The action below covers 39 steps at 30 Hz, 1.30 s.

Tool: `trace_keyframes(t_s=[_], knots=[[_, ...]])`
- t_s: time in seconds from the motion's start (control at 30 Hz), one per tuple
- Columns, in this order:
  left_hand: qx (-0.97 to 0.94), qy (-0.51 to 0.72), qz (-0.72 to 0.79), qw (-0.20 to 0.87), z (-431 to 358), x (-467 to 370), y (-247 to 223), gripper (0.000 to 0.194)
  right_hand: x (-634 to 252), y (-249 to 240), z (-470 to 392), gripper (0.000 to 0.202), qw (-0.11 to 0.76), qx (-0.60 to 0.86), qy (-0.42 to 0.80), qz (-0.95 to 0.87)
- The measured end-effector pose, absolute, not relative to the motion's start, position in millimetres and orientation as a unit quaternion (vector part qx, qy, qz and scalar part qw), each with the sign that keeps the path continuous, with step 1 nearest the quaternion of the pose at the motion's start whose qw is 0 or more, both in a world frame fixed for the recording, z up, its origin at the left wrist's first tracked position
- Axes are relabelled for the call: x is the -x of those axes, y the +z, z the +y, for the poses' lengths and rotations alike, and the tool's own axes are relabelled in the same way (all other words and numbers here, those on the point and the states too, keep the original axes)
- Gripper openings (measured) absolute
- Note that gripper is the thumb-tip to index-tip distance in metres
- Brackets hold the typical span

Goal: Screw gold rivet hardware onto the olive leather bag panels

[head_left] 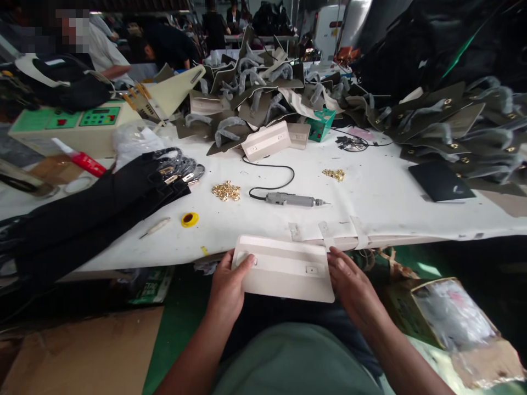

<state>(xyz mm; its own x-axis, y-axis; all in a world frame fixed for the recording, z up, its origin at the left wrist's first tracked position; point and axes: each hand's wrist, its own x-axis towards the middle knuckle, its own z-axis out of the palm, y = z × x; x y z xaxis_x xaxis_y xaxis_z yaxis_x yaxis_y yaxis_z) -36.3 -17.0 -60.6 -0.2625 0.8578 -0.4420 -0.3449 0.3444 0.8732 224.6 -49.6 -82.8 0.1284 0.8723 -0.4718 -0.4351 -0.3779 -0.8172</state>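
Observation:
A beige bag panel [284,269] with two small slotted cutouts is held tilted in front of my body, at the table's front edge. My left hand [230,282] pinches its left end, the thumb lying on top beside one cutout and the fingers underneath. At the opposite end my right hand [349,282] holds the right edge; some of its fingertips are hidden behind the panel. Beyond the panel on the white table lie a grey electric screwdriver [292,199] with a black cord, a heap of small gold metal parts [226,191] and a smaller gold heap [334,174].
Dark straps [102,203], a yellow tape roll [190,219] and a pen-like tool [155,227] lie left. Bag pieces with wrapped handles [247,104] pile up at the back, near a green box [321,125]. A black pad [441,181] is right. A carton [415,312] stands below.

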Motion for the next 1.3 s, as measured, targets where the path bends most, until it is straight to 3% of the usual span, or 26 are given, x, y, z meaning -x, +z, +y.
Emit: trace_keyframes(t_s=[0.17,0.33,0.4,0.5,0.53,0.63,0.7,0.8,0.9,1.3], knots=[[-0.223,0.548,0.614,0.523,-51,51,-70,0.057,-200,-61,-43,0.048,0.428,0.523,0.688,-0.263],[-0.471,0.470,0.717,0.208,-76,72,-68,0.079,-189,-26,-7,0.044,0.352,0.507,0.693,-0.372],[-0.588,0.419,0.668,0.182,-82,67,-63,0.096,-172,-15,3,0.042,0.326,0.481,0.712,-0.394],[-0.674,0.384,0.592,0.218,-82,54,-59,0.112,-138,-5,12,0.037,0.309,0.424,0.743,-0.415],[-0.665,0.393,0.592,0.230,-79,52,-59,0.103,-127,-2,15,0.037,0.305,0.403,0.752,-0.423],[-0.552,0.450,0.636,0.299,-66,57,-59,0.049,-101,-3,39,0.046,0.285,0.363,0.758,-0.460],[-0.427,0.489,0.663,0.373,-59,67,-58,0.036,-88,-11,67,0.049,0.293,0.388,0.694,-0.531],[-0.244,0.544,0.644,0.479,-52,81,-57,0.044,-69,-33,121,0.032,0.293,0.474,0.450,-0.697],[-0.152,0.586,0.580,0.546,-52,87,-58,0.053,-47,-58,165,0.025,0.216,0.514,0.266,-0.786],[-0.128,0.608,0.548,0.560,-46,96,-71,0.054,-16,-80,199,0.026,0.120,0.528,0.182,-0.821]])
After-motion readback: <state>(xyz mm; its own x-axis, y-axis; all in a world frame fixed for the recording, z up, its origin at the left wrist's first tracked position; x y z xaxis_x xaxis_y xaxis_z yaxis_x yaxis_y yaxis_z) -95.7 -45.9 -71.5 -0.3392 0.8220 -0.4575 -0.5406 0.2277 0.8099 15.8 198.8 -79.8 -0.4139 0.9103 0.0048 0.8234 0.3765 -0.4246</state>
